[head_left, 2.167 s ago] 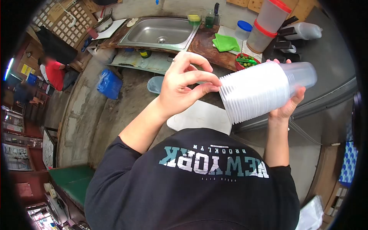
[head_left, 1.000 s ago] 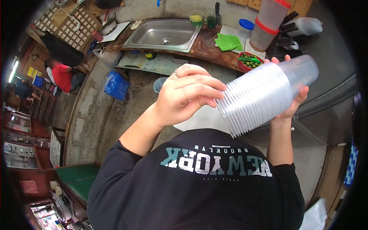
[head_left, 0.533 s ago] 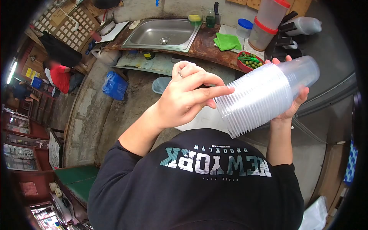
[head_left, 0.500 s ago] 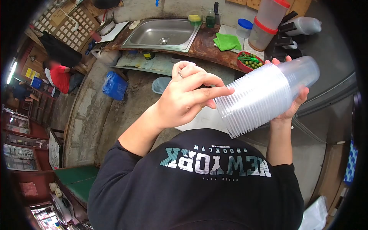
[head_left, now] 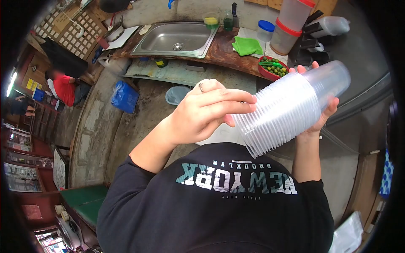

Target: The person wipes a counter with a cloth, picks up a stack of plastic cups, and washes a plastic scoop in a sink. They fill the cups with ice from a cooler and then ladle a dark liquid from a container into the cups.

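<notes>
Cup stack (head_left: 287,105) | right hand (head_left: 317,123) holds | left hand (head_left: 202,111) pinches rim

A tilted stack of nested clear plastic cups (head_left: 291,105), held aloft.

- The black shirt (head_left: 219,211) has the big words "NEW YORK" on it, in white and blue-green letters. They show upside down.
- Just by them on the same shirt, small white letters say "BROOKLYN", upside down too.
- On the other side of the big words is a tiny line, too small to read.
- The yellow sign (head_left: 30,84) on the far wall is too blurry to read.
</notes>
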Available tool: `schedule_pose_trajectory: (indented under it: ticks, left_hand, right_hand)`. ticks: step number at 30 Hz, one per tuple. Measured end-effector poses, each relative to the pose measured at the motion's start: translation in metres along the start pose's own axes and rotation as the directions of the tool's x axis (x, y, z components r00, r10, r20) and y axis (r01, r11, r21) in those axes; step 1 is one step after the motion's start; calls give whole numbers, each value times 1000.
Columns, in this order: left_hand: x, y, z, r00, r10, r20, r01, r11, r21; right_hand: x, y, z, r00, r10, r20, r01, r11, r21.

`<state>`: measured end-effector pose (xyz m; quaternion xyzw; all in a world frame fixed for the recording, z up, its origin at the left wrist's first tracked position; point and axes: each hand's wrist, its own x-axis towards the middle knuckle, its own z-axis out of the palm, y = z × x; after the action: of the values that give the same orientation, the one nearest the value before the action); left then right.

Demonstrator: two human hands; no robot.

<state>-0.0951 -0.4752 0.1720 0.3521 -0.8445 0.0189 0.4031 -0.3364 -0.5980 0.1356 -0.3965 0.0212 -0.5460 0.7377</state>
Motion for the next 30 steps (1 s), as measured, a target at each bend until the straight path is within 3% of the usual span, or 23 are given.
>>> schedule_pose_trajectory:
  ticks: [8, 23, 30]
  left_hand:
    - [-1, 3, 3, 1000, -4, 14, 5, 996, -85]
    - [0, 17, -5, 979, -48, 200, 63, 995, -72]
    - [1, 10, -3, 974, 67, 215, -49, 995, -90]
  right_hand:
    - [-7, 1, -2, 1000, 13, -21, -12, 999, 50]
    - [-16, -2, -2, 1000, 25, -4, -25, 1000, -10]
    - [-18, -4, -1, 999, 47, 7, -47, 999, 7]
